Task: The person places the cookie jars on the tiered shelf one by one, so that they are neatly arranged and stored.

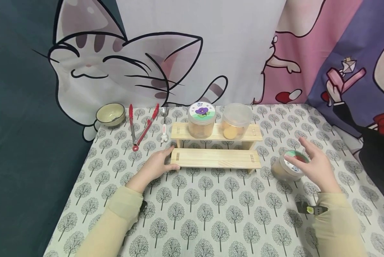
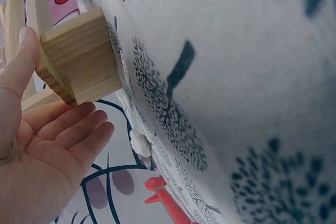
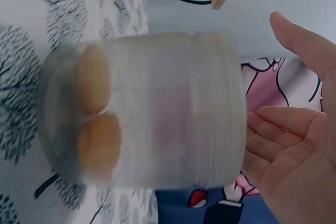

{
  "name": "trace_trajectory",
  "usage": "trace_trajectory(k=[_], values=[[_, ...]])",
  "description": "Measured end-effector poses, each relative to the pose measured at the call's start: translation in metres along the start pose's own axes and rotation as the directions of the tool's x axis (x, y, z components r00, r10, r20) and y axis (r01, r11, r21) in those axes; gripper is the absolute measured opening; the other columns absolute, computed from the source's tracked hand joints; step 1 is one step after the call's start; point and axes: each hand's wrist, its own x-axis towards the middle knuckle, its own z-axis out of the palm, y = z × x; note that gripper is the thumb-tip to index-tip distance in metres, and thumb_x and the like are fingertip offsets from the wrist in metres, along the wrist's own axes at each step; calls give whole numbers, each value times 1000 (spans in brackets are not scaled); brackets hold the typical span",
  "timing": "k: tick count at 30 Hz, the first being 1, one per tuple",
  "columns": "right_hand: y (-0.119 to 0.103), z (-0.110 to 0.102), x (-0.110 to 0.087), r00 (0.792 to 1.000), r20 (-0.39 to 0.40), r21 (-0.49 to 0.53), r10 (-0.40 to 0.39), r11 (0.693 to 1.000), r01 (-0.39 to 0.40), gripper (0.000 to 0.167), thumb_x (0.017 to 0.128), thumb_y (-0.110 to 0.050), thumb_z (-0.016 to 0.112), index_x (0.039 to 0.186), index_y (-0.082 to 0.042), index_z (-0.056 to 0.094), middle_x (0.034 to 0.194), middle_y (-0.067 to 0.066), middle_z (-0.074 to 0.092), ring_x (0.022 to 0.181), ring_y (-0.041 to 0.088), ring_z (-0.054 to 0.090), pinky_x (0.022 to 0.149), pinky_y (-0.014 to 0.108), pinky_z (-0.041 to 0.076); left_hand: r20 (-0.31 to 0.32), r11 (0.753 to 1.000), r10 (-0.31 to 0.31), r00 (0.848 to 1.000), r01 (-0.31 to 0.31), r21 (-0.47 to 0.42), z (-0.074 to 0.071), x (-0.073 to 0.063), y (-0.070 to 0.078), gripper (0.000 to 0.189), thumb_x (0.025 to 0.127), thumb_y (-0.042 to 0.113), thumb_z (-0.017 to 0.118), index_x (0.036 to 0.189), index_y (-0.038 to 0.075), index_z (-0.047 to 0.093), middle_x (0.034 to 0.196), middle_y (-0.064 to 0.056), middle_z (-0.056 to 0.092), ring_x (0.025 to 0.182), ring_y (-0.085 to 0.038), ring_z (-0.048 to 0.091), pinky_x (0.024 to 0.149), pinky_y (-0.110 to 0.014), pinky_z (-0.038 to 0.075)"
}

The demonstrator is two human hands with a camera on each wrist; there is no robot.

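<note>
My left hand (image 1: 156, 164) is at the left end of a low two-step wooden rack (image 1: 215, 158). Its thumb and fingers span the end of the lower plank, thumb at the front corner, fingers at the back; the left wrist view shows the rack's end panel (image 2: 84, 56) close by. Over at the right, my right hand (image 1: 318, 166) is spread beside a clear plastic jar (image 1: 283, 170) with a printed lid. Thumb and fingers stand apart around the lid side, gripping nothing. Round tan pieces (image 3: 100, 142) show inside this jar.
On the rack's upper step stand a jar with a purple-flower lid (image 1: 201, 121) and a jar with a plain translucent lid (image 1: 236, 123). At the back left are a bowl (image 1: 110, 115), red-tipped tongs (image 1: 143, 132) and a small spoon (image 1: 164, 125). Printed curtains hang behind the tree-patterned cloth (image 1: 204, 214).
</note>
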Motion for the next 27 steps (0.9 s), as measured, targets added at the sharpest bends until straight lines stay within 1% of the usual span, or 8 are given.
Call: trace_trajectory(k=[3,6,11,18,22,24,27], values=[[6,0,-3,1000,2,-34,-3,999,3,90,85,-41,70,152,-14,17,155,22,19,140,48,14,108,70,11,4,1000,-4,1000,4,-3,0,0,1,88,76,37,78,144,-1,36,143,-21,43,131,-38,42,111,-49,32],[10,-1,-5,1000,10,-53,2,999,-2,92,84,-42,70,152,-13,15,155,23,17,139,49,14,107,71,13,3,1000,-7,1000,7,-1,0,0,1,89,76,37,77,144,-1,36,143,-21,43,130,-38,42,111,-49,32],[15,0,-7,998,51,-66,36,997,-33,96,84,-44,70,153,-16,11,155,23,15,136,54,18,103,72,18,-2,1000,-3,1000,3,8,-1,-1,1,89,75,38,77,144,-2,35,143,-21,43,130,-38,43,111,-48,33],[22,2,-10,997,73,-49,26,999,-23,94,84,-42,70,152,-8,15,149,30,26,133,55,23,103,71,21,-1,1000,-2,1000,2,10,0,-1,0,88,76,38,77,143,-2,36,143,-22,43,131,-38,42,112,-48,32],[23,2,-12,997,77,-30,21,999,-19,94,85,-41,70,152,-5,14,149,31,24,134,55,22,103,72,20,1,1000,-7,1000,7,18,1,0,0,89,76,39,77,144,-1,36,143,-21,43,130,-38,43,112,-48,32],[25,3,-13,997,79,-40,22,999,-19,94,85,-41,69,151,-3,14,150,31,23,134,55,21,102,72,21,2,1000,-8,1000,8,17,1,0,0,89,76,39,77,144,-1,36,143,-21,43,130,-38,43,112,-48,32],[27,3,-13,996,85,-63,36,998,-31,95,84,-42,70,151,-3,16,149,32,23,130,58,24,97,74,24,4,1000,-10,1000,10,15,1,0,0,89,76,39,77,144,-1,36,143,-20,43,131,-38,42,112,-48,32]])
